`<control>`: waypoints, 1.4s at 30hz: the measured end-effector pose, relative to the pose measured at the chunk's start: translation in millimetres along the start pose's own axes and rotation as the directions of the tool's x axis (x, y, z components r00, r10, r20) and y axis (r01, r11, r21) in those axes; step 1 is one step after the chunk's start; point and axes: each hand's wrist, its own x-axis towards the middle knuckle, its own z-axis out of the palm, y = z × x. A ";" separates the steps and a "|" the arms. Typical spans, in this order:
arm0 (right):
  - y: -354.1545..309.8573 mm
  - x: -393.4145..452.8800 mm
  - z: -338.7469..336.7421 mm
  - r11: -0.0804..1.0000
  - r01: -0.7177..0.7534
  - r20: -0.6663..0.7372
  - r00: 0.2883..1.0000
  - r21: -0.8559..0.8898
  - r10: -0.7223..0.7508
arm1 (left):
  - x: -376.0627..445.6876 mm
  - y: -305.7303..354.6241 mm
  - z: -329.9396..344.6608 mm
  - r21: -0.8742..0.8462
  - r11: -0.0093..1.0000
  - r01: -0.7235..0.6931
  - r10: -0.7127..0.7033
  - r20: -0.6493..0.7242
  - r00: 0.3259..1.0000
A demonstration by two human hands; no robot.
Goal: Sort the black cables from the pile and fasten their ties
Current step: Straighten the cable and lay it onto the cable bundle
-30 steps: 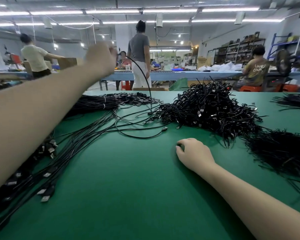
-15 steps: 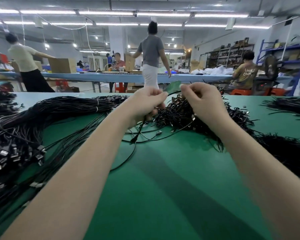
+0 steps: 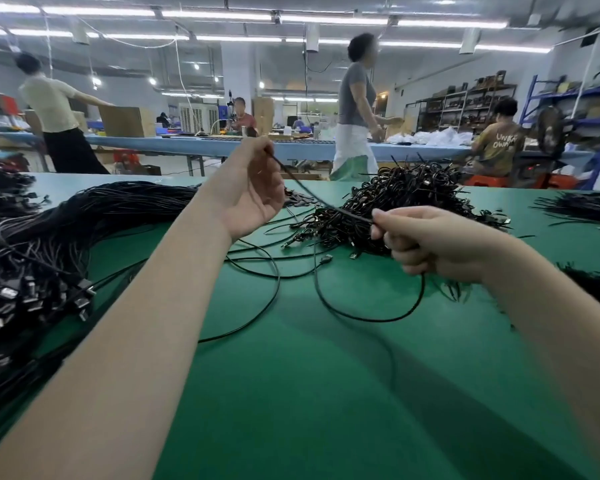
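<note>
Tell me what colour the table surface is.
Green; the table shows plainly in the head view.

Cable (image 3: pixel 321 201) end hidden inside right hand (image 3: pixel 430 244) curl; upper end hidden behind left hand (image 3: pixel 250 192) fingers. Bundle (image 3: pixel 49 237) left of left hand cut by frame edge. Ties too small to tell

Factory floor — long worktables (image 3: pixel 302 152) (cable piles (image 3: pixel 406 206)), storage shelving (image 3: pixel 465 105).
</note>
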 end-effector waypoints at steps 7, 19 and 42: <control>20.3 9.5 35.5 0.991 -0.113 0.246 0.961 -0.071 0.127 | -11.8 6.7 16.2 -0.008 0.999 0.053 -0.052 0.086 0.995; -28.3 -4.3 30.4 0.989 0.146 -0.054 0.988 0.018 -0.145 | -15.2 -23.5 33.9 0.801 0.587 0.121 -0.275 0.056 0.960; 22.8 12.8 68.7 0.985 0.121 0.120 0.987 -0.121 -0.106 | -22.9 5.7 38.5 0.007 0.995 -0.099 0.095 0.235 0.967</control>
